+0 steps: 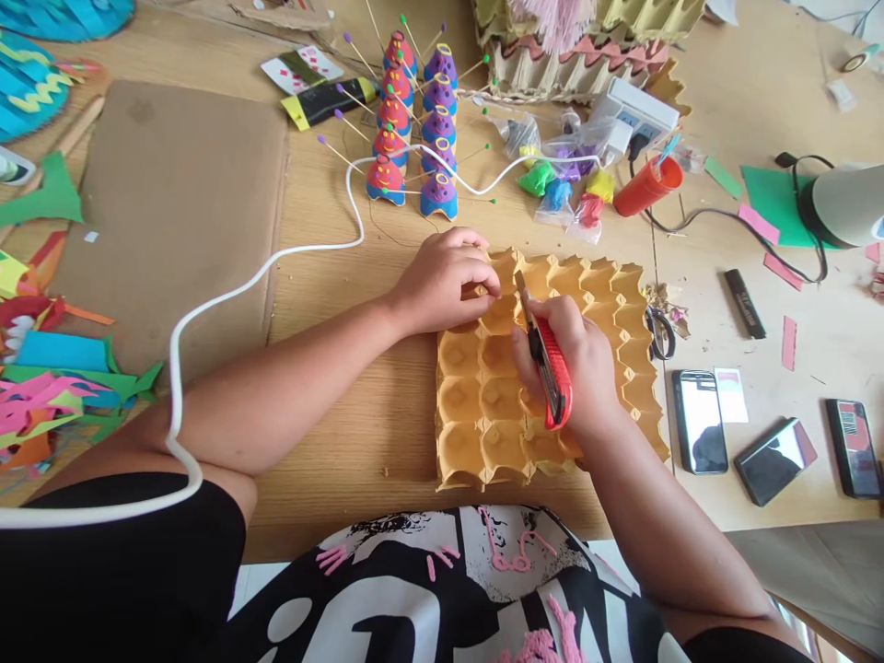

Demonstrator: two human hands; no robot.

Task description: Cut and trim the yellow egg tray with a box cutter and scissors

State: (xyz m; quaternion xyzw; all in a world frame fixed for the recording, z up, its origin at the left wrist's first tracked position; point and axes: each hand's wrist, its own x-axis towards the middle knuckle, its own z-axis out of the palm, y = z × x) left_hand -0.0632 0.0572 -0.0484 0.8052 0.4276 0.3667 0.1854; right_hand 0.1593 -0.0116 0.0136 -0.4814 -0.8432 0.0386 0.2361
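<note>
A yellow cardboard egg tray [461, 387] lies on the table right before me, cup side up. Curled fingers of my left hand [448, 281] grip its far left corner. My right hand [584, 359] is closed round a red box cutter [552, 373] above the middle of the tray. The cutter's blade points away from me, its tip near the far rows of cups. Whether the blade touches the cardboard I cannot tell. Beyond the tray stand two rows of painted egg-cup caterpillars, one red-headed [385, 175] and one purple-headed [438, 189], with pins stuck in them.
A white cable [276, 258] crosses the table and my left arm. Bags of coloured clay [552, 180], a red cup [647, 187] and a power strip [635, 110] lie beyond the tray. Phones [700, 424] are on the right; brown cardboard [180, 212] and paper scraps [55, 405] are left.
</note>
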